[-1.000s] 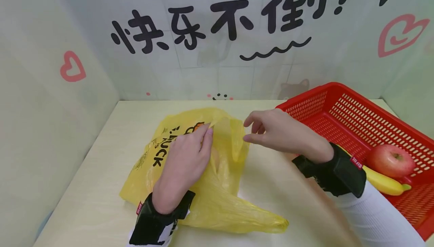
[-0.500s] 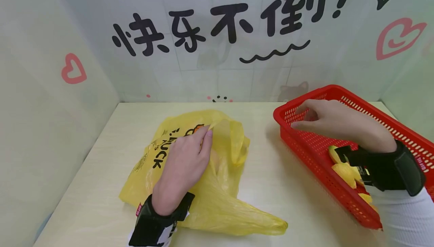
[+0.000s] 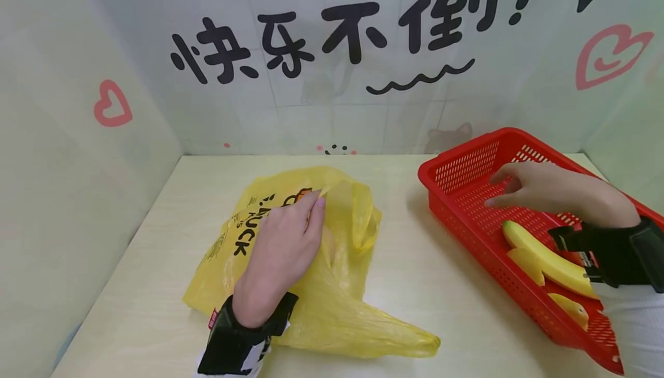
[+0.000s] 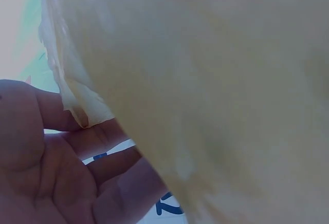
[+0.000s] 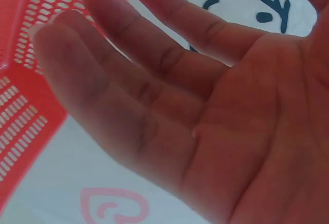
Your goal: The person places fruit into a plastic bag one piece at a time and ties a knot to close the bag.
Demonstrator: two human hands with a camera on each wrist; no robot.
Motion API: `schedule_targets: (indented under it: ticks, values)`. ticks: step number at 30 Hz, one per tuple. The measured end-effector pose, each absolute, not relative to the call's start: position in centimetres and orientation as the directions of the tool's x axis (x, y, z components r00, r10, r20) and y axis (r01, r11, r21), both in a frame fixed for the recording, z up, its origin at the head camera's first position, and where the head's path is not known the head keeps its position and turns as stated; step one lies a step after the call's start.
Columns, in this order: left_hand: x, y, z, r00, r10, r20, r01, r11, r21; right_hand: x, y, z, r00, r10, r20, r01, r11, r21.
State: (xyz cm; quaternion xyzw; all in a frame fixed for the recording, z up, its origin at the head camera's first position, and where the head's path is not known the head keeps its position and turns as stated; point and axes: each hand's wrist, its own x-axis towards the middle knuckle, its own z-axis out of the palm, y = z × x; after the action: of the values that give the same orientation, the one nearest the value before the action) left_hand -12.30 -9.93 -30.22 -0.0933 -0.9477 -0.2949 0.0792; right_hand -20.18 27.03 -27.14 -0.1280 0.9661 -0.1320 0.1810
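Observation:
A yellow plastic bag (image 3: 332, 320) with black print lies on the table, its mouth partly raised. My left hand (image 3: 285, 239) pinches the edge of that mouth between thumb and fingers. In the left wrist view the bag's film (image 4: 216, 80) fills most of the picture beside the fingers. A pale rounded shape shows through the film. My right hand (image 3: 560, 191) hovers over the red basket (image 3: 482, 257), its fingers loosely bent and holding nothing. Below it in the basket lie a banana (image 3: 550, 260) and smaller yellow pieces (image 3: 570, 309). The apple is mostly hidden by my right wrist.
The basket stands at the table's right side, with slotted walls and a raised rim. Pale table surface (image 3: 404, 263) lies between bag and basket. A printed white wall (image 3: 290, 124) closes off the back, with side walls left and right.
My right hand has left the bag's mouth and moved right, over the basket. The basket has shifted slightly, and more of the banana shows. My left hand stays on the bag.

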Motion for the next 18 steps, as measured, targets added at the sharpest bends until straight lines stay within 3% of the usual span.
schedule_targets:
  ticks: [18]
  values:
    - [-12.4,-9.9,-30.1,-0.968,0.134,0.215,0.231,0.812,0.536,-20.2,28.7,-30.1,-0.774,-0.313,-0.55,-0.116,0.925,-0.363]
